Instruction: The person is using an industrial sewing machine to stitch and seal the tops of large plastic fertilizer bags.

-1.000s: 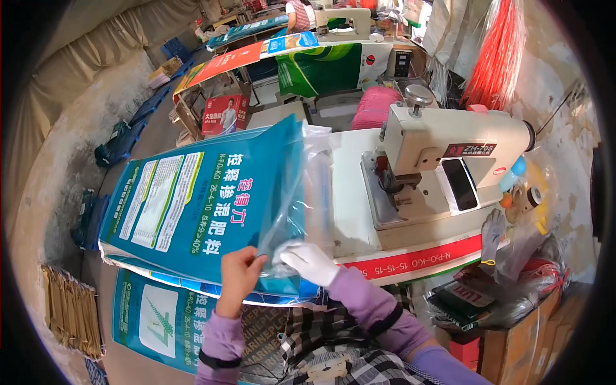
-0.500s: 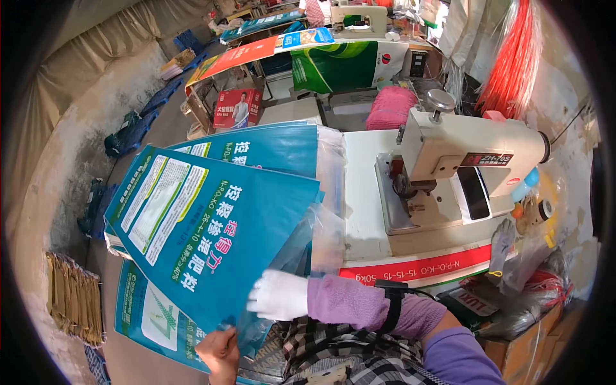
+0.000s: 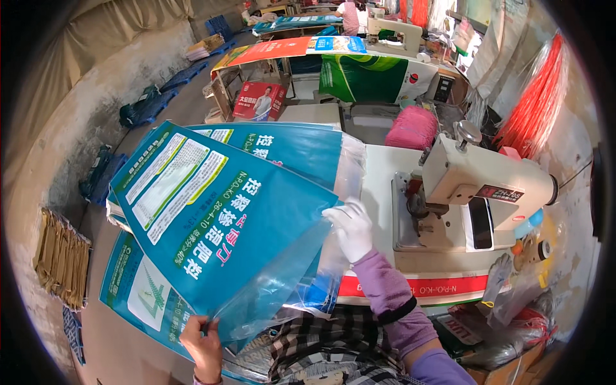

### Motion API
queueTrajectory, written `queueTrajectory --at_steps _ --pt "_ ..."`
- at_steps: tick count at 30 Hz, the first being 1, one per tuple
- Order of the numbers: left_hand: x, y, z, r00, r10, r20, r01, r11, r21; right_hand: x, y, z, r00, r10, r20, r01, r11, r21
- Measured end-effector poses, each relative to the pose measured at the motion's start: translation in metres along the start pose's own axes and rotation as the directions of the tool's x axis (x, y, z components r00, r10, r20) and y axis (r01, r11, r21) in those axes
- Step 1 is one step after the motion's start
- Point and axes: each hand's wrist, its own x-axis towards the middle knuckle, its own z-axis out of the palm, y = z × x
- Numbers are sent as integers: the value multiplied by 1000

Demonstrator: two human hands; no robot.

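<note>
A teal printed woven sack (image 3: 192,221) lies slanted over a pile of similar sacks (image 3: 298,147), with a clear plastic liner (image 3: 273,292) showing along its near right edge. My bare left hand (image 3: 202,343) pinches the sack's near corner between thumb and fingers. On my right hand (image 3: 351,228) is a white glove; its fingers close on the sack's right corner, beside the sewing machine table. Below the slanted sack, another teal sack (image 3: 128,282) shows a white panel with a green figure.
A white sewing machine (image 3: 475,173) stands on the table at right, a phone (image 3: 480,221) leaning on it. Behind are pink thread (image 3: 414,127) and hanging red strands (image 3: 532,96). Stacked brown bundles (image 3: 63,260) lie at far left. A person (image 3: 350,16) is at the back.
My right hand has moved up and right from the sack's near edge to its right corner. The view has shifted slightly. My left hand stays at the near corner.
</note>
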Motion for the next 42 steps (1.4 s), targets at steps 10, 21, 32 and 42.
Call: queueTrajectory --at_steps 10,21,32,42 --pt "7 -40 -14 999 10 30 -11 1000 2 -14 -17 12 908 406 104 -394 745 538" --pt "-13 -71 -27 988 105 111 -104 994 -20 -22 -26 10 890 447 88 -455 863 221" --pt "-16 -88 -30 992 46 119 -41 998 -48 -24 -13 31 921 364 139 -376 924 66" --pt "-27 -134 -40 845 241 478 -313 946 77 71 -59 8 610 -603 515 687 725 35"
